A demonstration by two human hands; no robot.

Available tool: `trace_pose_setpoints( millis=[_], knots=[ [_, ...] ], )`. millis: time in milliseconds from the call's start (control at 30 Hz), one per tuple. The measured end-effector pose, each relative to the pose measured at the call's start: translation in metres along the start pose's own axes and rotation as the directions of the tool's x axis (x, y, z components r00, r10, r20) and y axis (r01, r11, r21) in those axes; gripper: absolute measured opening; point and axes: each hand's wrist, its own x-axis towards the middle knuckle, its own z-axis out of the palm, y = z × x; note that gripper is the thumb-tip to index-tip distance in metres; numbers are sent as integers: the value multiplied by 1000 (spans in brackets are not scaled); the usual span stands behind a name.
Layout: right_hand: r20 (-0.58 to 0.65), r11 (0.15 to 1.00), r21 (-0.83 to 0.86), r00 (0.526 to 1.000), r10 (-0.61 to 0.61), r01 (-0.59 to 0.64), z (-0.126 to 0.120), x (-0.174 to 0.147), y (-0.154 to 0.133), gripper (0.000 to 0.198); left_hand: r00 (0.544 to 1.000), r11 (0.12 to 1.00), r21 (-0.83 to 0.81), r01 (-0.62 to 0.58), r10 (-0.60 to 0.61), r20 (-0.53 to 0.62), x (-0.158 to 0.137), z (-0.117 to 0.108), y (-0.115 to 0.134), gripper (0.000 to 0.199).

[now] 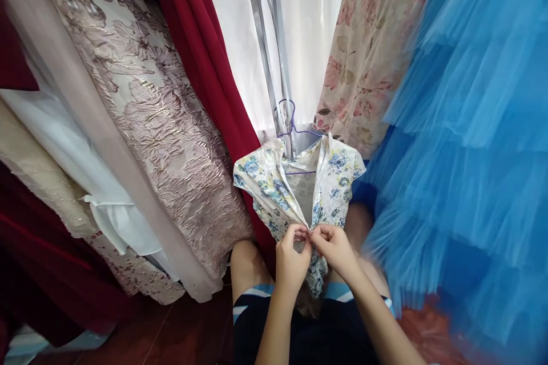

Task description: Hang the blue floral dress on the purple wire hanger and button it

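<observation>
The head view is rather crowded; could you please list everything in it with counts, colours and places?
Floral garment: one, white with blue flowers, centre
Hanger: one, purple, in garment's neck
Patterned fabric: one, beige with pink flowers, upper right
Tiered tulle: one, blue, right
White cloth: count unclear, top centre
Strips: several, grey, above hanger
Brocade garment: one, pinkish, left
Dark-red cloth: several, left
Other garments: several, mostly pale, left
Floor: one, reddish-brown, below
Shorts: one, navy-blue-white, bottom
Left hand, right hand: two, pinching garment's front

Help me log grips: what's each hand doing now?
Left hand: closed, pinching the white, blue-flowered fabric garment.
Right hand: closed, pinching the same garment.
</observation>
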Motion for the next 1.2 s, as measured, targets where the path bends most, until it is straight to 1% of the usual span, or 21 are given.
trace_pose_setpoints(
  millis=[67,133,200,267,433,567,700,733,767,867,967,1100,1200],
  knots=[
    [19,1000,14,1000,-2,2,1,0,-1,20,998,999,-7,-52,51,-31,0,1,-2,24],
    [35,1000,19,999,-11,11,1,-2,-3,21,988,990,-3,-144,144,-51,1,0,-2,24],
    [35,1000,17,999,-23,22,1,-4,-6,23,972,972,-13,-233,233,-30,2,-1,-2,21],
    [25,1000,10,999,-27,27,1,-6,-7,24,960,959,-34,-281,281,-4,4,-4,-1,20],
    [27,999,-22,999,-40,41,1,-9,-6,26,952,951,-54,-305,305,-16,5,-7,-1,19],
    [105,997,-23,992,-67,70,0,-16,-12,27,933,932,-63,-358,354,-63,3,-10,-5,19],
    [222,975,-83,958,-182,205,-4,-22,-24,8,903,904,-56,-423,416,-107,1,-16,-7,20],
    [222,967,-106,953,-204,231,-4,-22,-25,7,898,901,-48,-431,424,-115,1,-18,-7,20],
    [204,960,-131,954,-220,249,-5,-22,-24,10,896,900,-42,-435,427,-120,1,-18,-7,20],
    [109,942,-193,960,-259,276,-2,-16,-13,19,897,900,-50,-434,426,-122,1,-18,-7,21],
    [59,944,-166,959,-279,285,3,-9,1,19,901,901,-66,-429,422,-101,2,-15,-7,21],
    [54,949,-106,955,-293,297,5,-4,8,4,911,908,-74,-412,408,-58,3,-15,-8,20],
    [78,953,-82,955,-286,292,3,-4,5,9,918,914,-85,-397,397,-21,7,-18,-5,19]
  ],
)
